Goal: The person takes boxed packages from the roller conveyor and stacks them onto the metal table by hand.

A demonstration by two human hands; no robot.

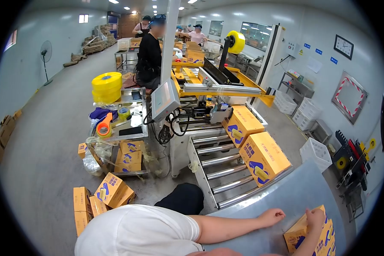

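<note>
My left hand (272, 216) is just above the grey metal tabletop (247, 222), fingers curled in with nothing visible in them. To its right, my right hand (315, 217) is closed at the upper edge of a yellow cardboard carton (296, 237) with blue print. The forearm covers part of this carton, and more yellow printed cardboard (326, 239) shows beside it. Beyond the tabletop, two closed yellow cartons stand in a row on a roller conveyor, the nearer carton (264, 158) touching or almost touching the farther carton (242, 124).
The roller conveyor (222, 164) leads to a carton-sealing machine (219, 91) with a yellow tape roll (236, 42). A control screen (163, 100) stands left of it. A metal cart (136, 123) holds tape rolls and a tape dispenser (103, 126). Cartons (111, 190) lie on the floor. A co-worker (150, 55) sits behind.
</note>
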